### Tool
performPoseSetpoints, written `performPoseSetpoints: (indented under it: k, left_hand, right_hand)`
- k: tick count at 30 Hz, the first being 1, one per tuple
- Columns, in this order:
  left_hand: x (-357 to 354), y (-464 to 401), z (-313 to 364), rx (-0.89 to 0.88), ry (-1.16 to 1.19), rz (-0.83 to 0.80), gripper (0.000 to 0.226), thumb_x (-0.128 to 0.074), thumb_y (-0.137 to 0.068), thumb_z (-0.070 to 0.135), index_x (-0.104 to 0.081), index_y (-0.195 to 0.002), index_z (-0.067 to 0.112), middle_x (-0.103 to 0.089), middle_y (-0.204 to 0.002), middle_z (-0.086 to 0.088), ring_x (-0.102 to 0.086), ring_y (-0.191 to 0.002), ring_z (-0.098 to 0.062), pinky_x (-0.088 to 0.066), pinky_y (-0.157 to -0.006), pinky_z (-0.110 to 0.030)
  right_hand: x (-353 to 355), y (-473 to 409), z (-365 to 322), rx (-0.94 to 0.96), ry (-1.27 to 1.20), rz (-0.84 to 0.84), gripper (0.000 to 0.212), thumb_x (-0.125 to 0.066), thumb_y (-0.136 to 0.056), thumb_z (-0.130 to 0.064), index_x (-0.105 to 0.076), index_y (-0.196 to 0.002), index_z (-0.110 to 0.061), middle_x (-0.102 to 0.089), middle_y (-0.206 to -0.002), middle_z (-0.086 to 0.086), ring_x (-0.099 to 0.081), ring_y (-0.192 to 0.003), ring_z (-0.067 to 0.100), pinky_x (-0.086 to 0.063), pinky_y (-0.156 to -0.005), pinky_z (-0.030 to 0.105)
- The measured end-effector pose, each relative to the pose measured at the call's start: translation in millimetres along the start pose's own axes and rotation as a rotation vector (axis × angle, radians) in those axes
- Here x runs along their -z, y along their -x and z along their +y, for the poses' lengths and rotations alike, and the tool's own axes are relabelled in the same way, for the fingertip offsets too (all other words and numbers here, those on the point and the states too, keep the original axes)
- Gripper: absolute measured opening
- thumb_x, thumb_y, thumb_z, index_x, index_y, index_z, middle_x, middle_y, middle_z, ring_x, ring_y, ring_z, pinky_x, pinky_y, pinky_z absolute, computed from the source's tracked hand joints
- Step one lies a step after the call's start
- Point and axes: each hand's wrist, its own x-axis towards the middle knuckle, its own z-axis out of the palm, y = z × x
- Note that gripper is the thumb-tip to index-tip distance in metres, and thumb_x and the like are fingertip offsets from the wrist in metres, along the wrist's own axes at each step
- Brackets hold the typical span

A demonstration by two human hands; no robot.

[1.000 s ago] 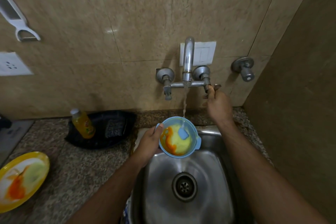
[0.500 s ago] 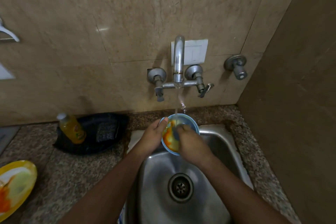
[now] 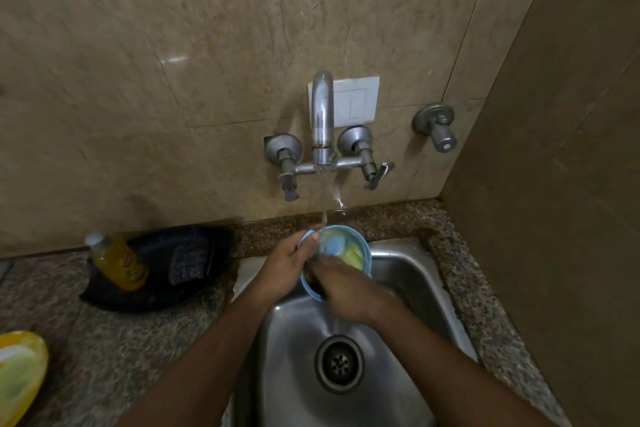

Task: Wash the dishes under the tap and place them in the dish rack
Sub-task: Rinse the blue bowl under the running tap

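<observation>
Over the steel sink (image 3: 408, 274), I hold the blue bowl (image 3: 360, 246) under the tap's (image 3: 322, 114) running stream; yellow-green residue and a pale blue spoon-like piece lie inside. My left hand (image 3: 284, 269) grips its rim, thumb over the edge. My right hand (image 3: 346, 291), blurred, covers the near rim; its grip I cannot tell.

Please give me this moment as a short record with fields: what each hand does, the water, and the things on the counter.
left hand: grips the rim of the small round blue plastic bowl
right hand: reaches into the bowl; exact grip blurred
chrome wall tap: running, stream falls into the bowl
steel sink: below the bowl
counter: yellow liquid bottle in black tray; dirty yellow plate at left edge
dish rack: not visible
</observation>
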Motion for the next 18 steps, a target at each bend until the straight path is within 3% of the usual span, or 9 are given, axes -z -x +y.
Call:
performPoseSetpoints:
  k: [2,4,7,9,10,12,13,15,18]
  left_hand:
    - [5,1,0,-0.018,-0.017,-0.016,0.024,-0.051,-0.101,0.024,-0.068,-0.118,0.026,-0.072,-0.117,-0.002,-0.067,-0.108,-0.014,-0.053,-0.095,-0.032]
    - [7,3,2,-0.035,-0.029,-0.029,0.025,-0.051,-0.101,0.024,-0.067,-0.12,0.026,-0.071,-0.117,-0.003,-0.068,-0.106,-0.012,-0.054,-0.093,-0.031]
    - [10,8,3,-0.074,-0.068,-0.035,0.025,-0.053,-0.099,0.032,-0.066,-0.12,0.038,-0.068,-0.119,0.008,-0.063,-0.113,-0.01,-0.05,-0.098,-0.031]
    - [15,11,0,-0.078,-0.148,-0.009,0.027,-0.055,-0.092,0.045,-0.064,-0.118,0.049,-0.059,-0.125,0.009,-0.055,-0.119,-0.007,-0.045,-0.105,-0.032]
    - [17,13,-1,-0.07,-0.165,0.0,0.029,-0.057,-0.089,0.045,-0.062,-0.117,0.051,-0.053,-0.128,0.006,-0.051,-0.121,-0.004,-0.042,-0.108,-0.032]
    - [19,18,-3,-0.076,-0.185,-0.037,0.032,-0.06,-0.088,0.037,-0.059,-0.118,0.049,-0.042,-0.133,0.0,-0.045,-0.124,-0.004,-0.038,-0.11,-0.028]
    - [19,21,-3,-0.086,-0.198,-0.063,0.035,-0.06,-0.088,0.034,-0.058,-0.12,0.049,-0.038,-0.135,-0.001,-0.043,-0.127,-0.009,-0.039,-0.11,-0.028]
    - [19,27,-4,-0.097,-0.231,-0.089,0.042,-0.061,-0.085,0.041,-0.054,-0.125,0.051,-0.034,-0.141,0.001,-0.04,-0.132,-0.015,-0.039,-0.11,-0.032]
    - [24,35,-11,-0.157,-0.308,-0.105,0.061,-0.063,-0.076,0.065,-0.045,-0.134,0.056,-0.032,-0.143,0.01,-0.033,-0.138,-0.01,-0.032,-0.113,-0.029]
  right_hand:
    - [11,13,3,-0.06,0.086,-0.036,0.039,-0.058,-0.089,-0.02,-0.056,-0.128,-0.025,-0.06,-0.126,0.003,-0.058,-0.115,0.023,-0.05,-0.096,0.042]
    - [24,21,4,-0.114,0.073,0.067,0.028,-0.059,-0.089,-0.024,-0.064,-0.116,-0.03,-0.067,-0.114,-0.004,-0.064,-0.102,0.017,-0.054,-0.088,0.036]
    - [31,34,8,-0.223,-0.142,0.596,0.018,-0.06,-0.08,-0.013,-0.064,-0.091,-0.026,-0.067,-0.087,-0.006,-0.063,-0.075,0.015,-0.054,-0.067,0.038]
    - [29,42,17,-0.359,-0.254,0.78,0.025,-0.062,-0.08,-0.014,-0.056,-0.101,-0.024,-0.064,-0.09,-0.004,-0.063,-0.077,0.018,-0.053,-0.065,0.038]
    - [29,43,21,-0.424,-0.322,0.714,0.037,-0.066,-0.081,-0.02,-0.052,-0.114,-0.024,-0.064,-0.097,-0.004,-0.063,-0.084,0.018,-0.053,-0.071,0.037]
    - [25,41,27,-0.491,-0.396,0.413,0.059,-0.069,-0.084,-0.032,-0.042,-0.136,-0.024,-0.066,-0.104,-0.003,-0.065,-0.095,0.019,-0.052,-0.079,0.036]
    - [24,40,28,-0.478,-0.373,0.305,0.057,-0.066,-0.087,-0.035,-0.043,-0.138,-0.025,-0.07,-0.104,-0.001,-0.066,-0.097,0.021,-0.052,-0.08,0.035]
    - [20,39,28,-0.389,-0.265,0.295,0.037,-0.057,-0.091,-0.029,-0.057,-0.129,-0.028,-0.074,-0.104,0.003,-0.067,-0.099,0.025,-0.048,-0.075,0.03]
    - [14,45,24,-0.269,-0.146,0.373,0.025,-0.052,-0.09,-0.022,-0.066,-0.111,-0.025,-0.074,-0.094,0.003,-0.068,-0.088,0.025,-0.043,-0.067,0.028]
